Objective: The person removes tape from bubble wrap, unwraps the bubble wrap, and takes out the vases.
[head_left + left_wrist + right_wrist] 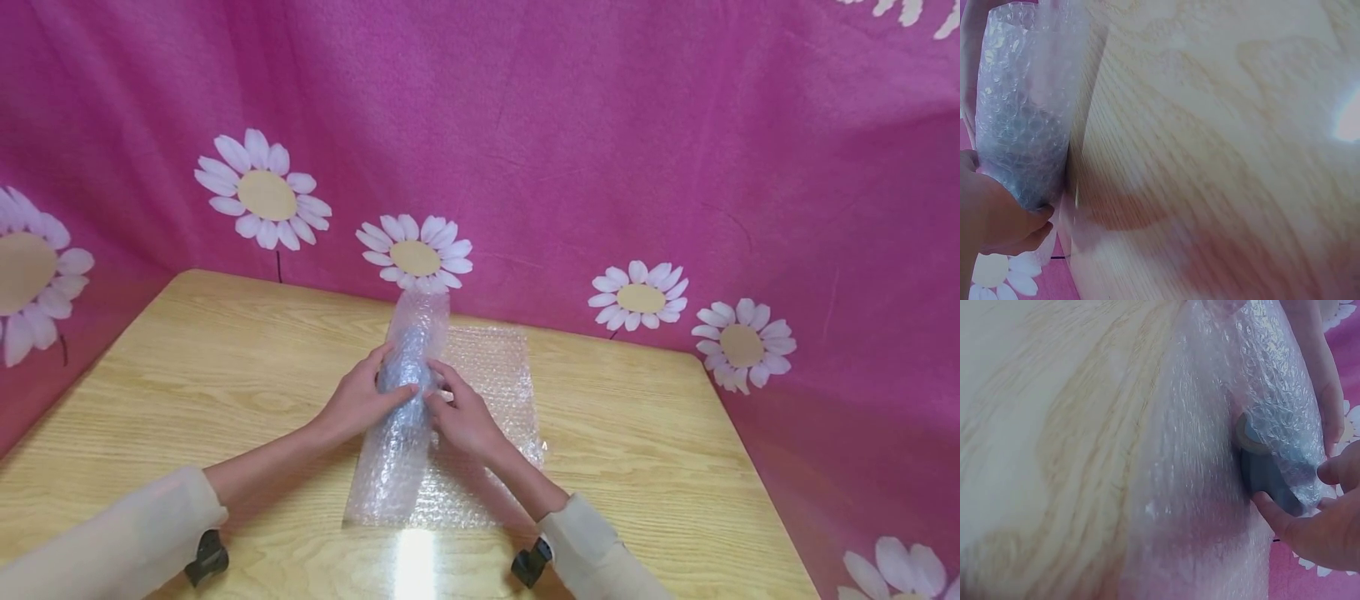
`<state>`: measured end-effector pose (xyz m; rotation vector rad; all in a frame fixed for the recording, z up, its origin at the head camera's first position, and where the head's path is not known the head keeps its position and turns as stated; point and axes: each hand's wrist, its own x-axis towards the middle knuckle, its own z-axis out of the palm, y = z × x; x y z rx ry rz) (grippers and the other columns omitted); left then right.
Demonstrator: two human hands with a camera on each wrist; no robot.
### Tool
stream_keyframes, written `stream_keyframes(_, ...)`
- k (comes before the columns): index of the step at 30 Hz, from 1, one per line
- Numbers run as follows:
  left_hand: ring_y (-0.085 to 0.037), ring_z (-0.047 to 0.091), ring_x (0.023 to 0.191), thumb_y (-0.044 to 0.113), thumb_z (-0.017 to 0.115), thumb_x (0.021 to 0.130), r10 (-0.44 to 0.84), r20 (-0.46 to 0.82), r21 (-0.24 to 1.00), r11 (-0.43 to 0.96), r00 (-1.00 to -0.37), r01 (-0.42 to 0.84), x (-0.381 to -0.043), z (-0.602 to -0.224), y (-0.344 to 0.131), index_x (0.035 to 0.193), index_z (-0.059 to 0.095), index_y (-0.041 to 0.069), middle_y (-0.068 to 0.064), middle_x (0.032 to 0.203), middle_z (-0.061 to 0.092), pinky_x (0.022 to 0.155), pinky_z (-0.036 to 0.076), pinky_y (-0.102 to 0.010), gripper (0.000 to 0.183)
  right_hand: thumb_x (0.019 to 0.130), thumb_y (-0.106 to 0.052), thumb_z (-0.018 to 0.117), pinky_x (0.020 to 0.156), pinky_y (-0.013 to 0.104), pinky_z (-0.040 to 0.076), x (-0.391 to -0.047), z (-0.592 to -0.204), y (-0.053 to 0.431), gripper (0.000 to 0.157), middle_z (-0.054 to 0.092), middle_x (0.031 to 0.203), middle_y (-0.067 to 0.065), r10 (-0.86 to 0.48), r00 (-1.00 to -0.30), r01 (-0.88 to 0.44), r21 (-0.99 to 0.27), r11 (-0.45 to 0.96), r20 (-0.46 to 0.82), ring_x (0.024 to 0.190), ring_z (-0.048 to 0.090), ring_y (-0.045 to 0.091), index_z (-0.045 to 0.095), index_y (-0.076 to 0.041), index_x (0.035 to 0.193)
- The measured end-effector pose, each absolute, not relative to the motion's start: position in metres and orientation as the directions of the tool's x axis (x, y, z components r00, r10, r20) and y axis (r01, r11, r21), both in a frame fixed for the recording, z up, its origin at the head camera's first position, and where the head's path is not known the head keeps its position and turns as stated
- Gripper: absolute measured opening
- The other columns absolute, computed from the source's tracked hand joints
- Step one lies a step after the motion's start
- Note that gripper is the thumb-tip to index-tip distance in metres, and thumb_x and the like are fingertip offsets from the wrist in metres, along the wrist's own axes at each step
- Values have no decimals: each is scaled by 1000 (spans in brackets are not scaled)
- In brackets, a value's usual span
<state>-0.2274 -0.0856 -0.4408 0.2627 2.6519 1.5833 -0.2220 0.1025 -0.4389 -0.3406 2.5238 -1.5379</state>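
Mid-frame, left hand (362,402) and right hand (468,423) grip bubble wrap (401,442) (grey object (1265,474) inside); wrapping seems underway, next needing snug rolling rightward.

- The wrapped object (1263,478) lies inside the folded part of the bubble wrap (487,387), above the table (637,442).
- The folded part runs past the wrapped object both toward the person and away from them.
- The flat part of the bubble wrap spreads to the right of the wrapped object, on the table.
- The left hand (358,400) is at the wrapped object's left side, its thumb across the top.
- The right hand (467,423) is at its right side, above the flat part.
- The flowered cloth (525,167) hangs behind the wrapped object.
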Motion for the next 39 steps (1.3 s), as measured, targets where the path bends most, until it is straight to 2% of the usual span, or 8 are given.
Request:
stream_keyframes(6, -48, 39, 135, 33, 69, 93, 160, 41, 887, 448, -986, 110, -225, -441, -89, 156, 26, 2, -28, 154, 33, 106, 39, -59, 82, 102, -23, 55, 66, 32, 56, -221, -439, 99, 50, 53, 139, 20, -291, -957, -123, -881, 457, -17, 88, 69, 22, 45, -23, 151)
stream_keyframes(15, -48, 39, 135, 31, 67, 93, 146, 19, 897, 435, -989, 81, -222, -447, -97, 157, 25, 9, -24, 156, 32, 102, 43, -59, 80, 101, -19, 57, 84, 40, 57, -221, -436, 91, 51, 50, 142, 22, -337, -941, -193, -868, 458, 32, 107, 65, 38, 44, -17, 150)
stream_keyframes(18, -48, 38, 136, 32, 65, 94, 140, -6, 902, 429, -990, 56, -222, -447, -100, 158, 23, 10, -23, 157, 31, 100, 44, -59, 79, 101, -19, 57, 85, 39, 57, -221, -435, 88, 52, 48, 143, 22, -348, -936, -223, -854, 471, 53, 108, 65, 37, 44, -16, 151)
stream_keyframes(22, -46, 36, 138, 30, 64, 96, 138, -37, 917, 399, -990, 22, -221, -446, -104, 158, 23, 11, -23, 158, 29, 101, 45, -57, 77, 100, -19, 59, 70, 30, 55, -222, -434, 85, 53, 47, 137, 23, -353, -933, -249, -830, 499, 68, 82, 67, 22, 45, -16, 151)
stream_keyframes(25, -45, 36, 138, 28, 62, 96, 144, -45, 931, 364, -989, 10, -221, -446, -107, 158, 22, 9, -25, 157, 27, 101, 45, -56, 76, 99, -20, 60, 60, 27, 49, -223, -433, 82, 54, 47, 128, 20, -350, -934, -254, -813, 523, 67, 63, 54, 12, 46, -16, 151)
stream_keyframes(30, -44, 36, 139, 25, 60, 97, 149, -45, 948, 319, -988, 5, -220, -445, -109, 158, 22, 9, -27, 157, 26, 102, 44, -55, 73, 100, -22, 61, 55, 24, 47, -224, -431, 80, 54, 47, 124, 19, -343, -937, -249, -809, 533, 63, 60, 51, 9, 45, -19, 151)
stream_keyframes(35, -45, 37, 138, 24, 60, 98, 151, -26, 952, 304, -988, 21, -221, -445, -109, 159, 22, 10, -25, 158, 26, 101, 45, -55, 73, 99, -22, 61, 67, 30, 56, -225, -433, 79, 62, 48, 130, 22, -317, -947, -217, -832, 511, 53, 84, 67, 22, 35, -12, 155)
stream_keyframes(39, -45, 41, 135, 30, 65, 96, 137, 2, 934, 354, -991, 51, -222, -446, -106, 158, 22, 8, -23, 156, 31, 100, 45, -56, 78, 100, -33, 59, 84, 41, 57, -224, -435, 77, 66, 49, 137, 25, -282, -959, -137, -859, 493, -8, 109, 64, 35, 32, -3, 153)
